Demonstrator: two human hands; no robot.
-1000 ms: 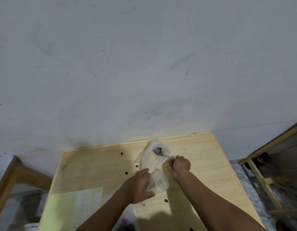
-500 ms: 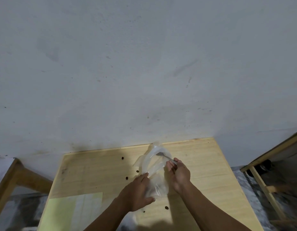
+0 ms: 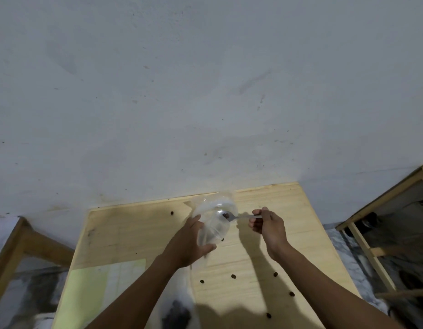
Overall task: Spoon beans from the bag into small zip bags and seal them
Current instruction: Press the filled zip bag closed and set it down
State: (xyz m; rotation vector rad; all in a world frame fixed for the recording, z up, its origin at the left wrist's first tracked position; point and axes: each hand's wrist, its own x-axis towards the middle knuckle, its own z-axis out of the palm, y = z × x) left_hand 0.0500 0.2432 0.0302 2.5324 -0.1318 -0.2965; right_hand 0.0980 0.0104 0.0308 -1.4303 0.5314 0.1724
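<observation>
My left hand [image 3: 190,245] grips the clear zip bag [image 3: 214,222]; my right hand [image 3: 268,225] pinches the spoon [image 3: 231,216], its bowl inside the bag's mouth.

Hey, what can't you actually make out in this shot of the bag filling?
- Head view: the bean bag is cut off by the bottom edge.
- The left hand covers part of the small bag, hiding its fill.
- The spoon bowl's load is too small to count.
</observation>
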